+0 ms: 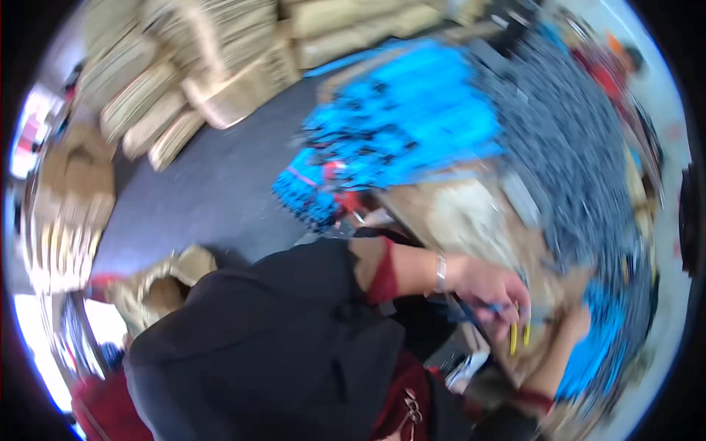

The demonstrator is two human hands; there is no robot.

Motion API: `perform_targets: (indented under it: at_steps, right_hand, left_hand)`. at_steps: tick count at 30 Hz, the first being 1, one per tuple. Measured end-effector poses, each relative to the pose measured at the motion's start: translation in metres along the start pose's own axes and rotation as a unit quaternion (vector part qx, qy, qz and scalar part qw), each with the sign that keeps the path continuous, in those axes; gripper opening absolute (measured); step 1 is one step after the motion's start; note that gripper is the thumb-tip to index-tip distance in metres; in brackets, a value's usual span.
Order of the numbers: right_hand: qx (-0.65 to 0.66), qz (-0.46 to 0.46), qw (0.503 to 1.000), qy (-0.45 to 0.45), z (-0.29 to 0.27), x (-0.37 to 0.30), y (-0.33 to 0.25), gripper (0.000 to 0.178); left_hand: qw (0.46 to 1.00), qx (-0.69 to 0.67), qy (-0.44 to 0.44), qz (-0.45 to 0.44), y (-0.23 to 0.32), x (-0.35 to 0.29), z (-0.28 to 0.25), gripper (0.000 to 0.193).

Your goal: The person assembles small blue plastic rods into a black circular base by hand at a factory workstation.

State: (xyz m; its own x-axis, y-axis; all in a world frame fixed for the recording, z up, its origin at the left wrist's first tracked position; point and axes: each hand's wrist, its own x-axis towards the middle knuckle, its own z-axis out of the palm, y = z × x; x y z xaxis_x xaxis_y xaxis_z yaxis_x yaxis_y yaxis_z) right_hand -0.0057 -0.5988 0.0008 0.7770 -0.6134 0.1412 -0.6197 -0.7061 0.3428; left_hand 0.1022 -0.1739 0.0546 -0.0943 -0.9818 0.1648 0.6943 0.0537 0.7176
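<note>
The picture is smeared by motion. My left hand (491,295), with a bracelet at the wrist and yellow nails, reaches across my dark-clothed body, fingers curled around a thin blue object (465,309) whose kind I cannot make out. My right hand (579,323) comes up from the lower right on a red-cuffed arm and lies against a brown cardboard sheet (456,213); its fingers are too blurred to read. Both hands are close together over the cardboard.
A large stack of bright blue items (401,125) lies beyond the cardboard, with a dark grey-blue pile (573,132) to its right. Tan bundled sacks (198,66) are heaped at the upper left on a dark floor (213,184). A tan bag (158,287) sits lower left.
</note>
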Motion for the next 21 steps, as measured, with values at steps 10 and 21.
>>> perform_targets:
  at_steps: [10, 21]
  right_hand:
    - [0.172, -0.024, 0.959, 0.225, -0.13, -0.028, 0.002, 0.027]
    - [0.467, -0.177, 0.866, 0.017, -0.223, -0.205, -0.133, 0.033]
  left_hand:
    - [0.996, -0.004, -0.028, 0.079, -0.037, 0.01, -0.021, 0.014]
    - [0.976, -0.156, 0.092, 0.119, -0.009, 0.011, -0.007, 0.009]
